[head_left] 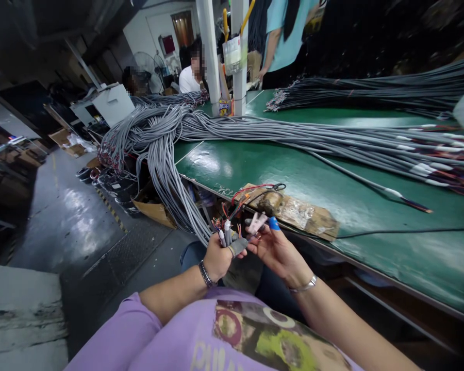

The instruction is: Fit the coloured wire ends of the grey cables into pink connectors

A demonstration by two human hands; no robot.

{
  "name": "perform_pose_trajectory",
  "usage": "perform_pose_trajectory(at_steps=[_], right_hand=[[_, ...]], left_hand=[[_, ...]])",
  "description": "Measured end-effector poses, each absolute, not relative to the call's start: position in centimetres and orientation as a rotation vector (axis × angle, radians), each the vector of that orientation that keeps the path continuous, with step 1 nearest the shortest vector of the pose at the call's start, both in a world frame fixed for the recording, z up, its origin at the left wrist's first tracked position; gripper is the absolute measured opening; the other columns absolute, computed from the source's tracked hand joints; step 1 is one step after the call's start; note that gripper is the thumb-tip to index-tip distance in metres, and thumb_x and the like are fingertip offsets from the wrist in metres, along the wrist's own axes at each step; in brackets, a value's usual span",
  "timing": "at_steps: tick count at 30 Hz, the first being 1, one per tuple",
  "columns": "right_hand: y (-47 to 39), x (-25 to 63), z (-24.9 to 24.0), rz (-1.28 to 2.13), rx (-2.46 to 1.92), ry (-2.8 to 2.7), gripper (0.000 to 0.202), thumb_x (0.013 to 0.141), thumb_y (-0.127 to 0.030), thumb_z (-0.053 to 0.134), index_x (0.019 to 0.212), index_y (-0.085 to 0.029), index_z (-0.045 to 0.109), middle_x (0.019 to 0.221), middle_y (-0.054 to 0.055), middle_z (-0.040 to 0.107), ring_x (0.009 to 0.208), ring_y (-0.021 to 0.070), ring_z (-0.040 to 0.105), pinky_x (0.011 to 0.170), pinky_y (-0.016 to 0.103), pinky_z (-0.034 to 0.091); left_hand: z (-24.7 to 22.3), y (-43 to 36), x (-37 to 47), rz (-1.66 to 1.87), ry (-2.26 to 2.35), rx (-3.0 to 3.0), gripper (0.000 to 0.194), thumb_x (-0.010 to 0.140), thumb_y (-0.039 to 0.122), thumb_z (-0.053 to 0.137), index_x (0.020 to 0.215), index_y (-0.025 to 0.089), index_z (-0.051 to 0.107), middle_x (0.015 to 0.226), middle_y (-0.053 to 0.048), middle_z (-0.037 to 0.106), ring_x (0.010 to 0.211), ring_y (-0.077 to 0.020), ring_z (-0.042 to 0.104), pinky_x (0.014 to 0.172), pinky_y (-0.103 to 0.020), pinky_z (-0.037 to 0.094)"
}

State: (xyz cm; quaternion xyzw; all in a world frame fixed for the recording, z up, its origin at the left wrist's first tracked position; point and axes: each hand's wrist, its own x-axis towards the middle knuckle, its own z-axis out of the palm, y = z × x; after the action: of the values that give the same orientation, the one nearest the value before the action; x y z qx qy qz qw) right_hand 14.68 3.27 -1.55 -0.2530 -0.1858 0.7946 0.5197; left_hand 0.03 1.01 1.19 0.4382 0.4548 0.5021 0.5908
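Observation:
My left hand [218, 258] is closed around the ends of several grey cables [189, 216], which hang down from the table's left side. White-wrapped ends [227, 226] and thin coloured wires stick up out of the fist. A grey wrap [237, 246] covers the left thumb. Close by on the right, my right hand [274, 252] has its fingers pinched near the bare wire ends. It holds a pale pink clip-like piece [257, 222], partly hidden by the fingers. Blue tape [274, 223] wraps one right fingertip.
On the green table [247, 159] lie long bundles of grey cables [255, 129]. A taped wooden board [305, 214] with red and black leads rests at the near edge. Posts [239, 67] stand behind. Co-workers [286, 36] are across the table. An open cardboard box [152, 208] is below left.

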Motion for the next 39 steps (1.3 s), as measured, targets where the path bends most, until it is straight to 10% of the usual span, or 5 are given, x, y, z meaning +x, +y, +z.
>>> perform_pose_trajectory(at_steps=[39], right_hand=[[0.0, 13.5, -0.6, 1.716, -0.863, -0.913, 0.029, 0.067, -0.045, 0.077, 0.066, -0.020, 0.062, 0.058, 0.001, 0.064, 0.051, 0.0159, 0.056, 0.055, 0.031, 0.044]], left_hand=[[1.1, 0.6, -1.6, 0.824, 0.986, 1.226, 0.035, 0.056, 0.039, 0.083, 0.062, 0.012, 0.062, 0.055, -0.002, 0.064, 0.051, -0.0127, 0.058, 0.055, -0.026, 0.048]])
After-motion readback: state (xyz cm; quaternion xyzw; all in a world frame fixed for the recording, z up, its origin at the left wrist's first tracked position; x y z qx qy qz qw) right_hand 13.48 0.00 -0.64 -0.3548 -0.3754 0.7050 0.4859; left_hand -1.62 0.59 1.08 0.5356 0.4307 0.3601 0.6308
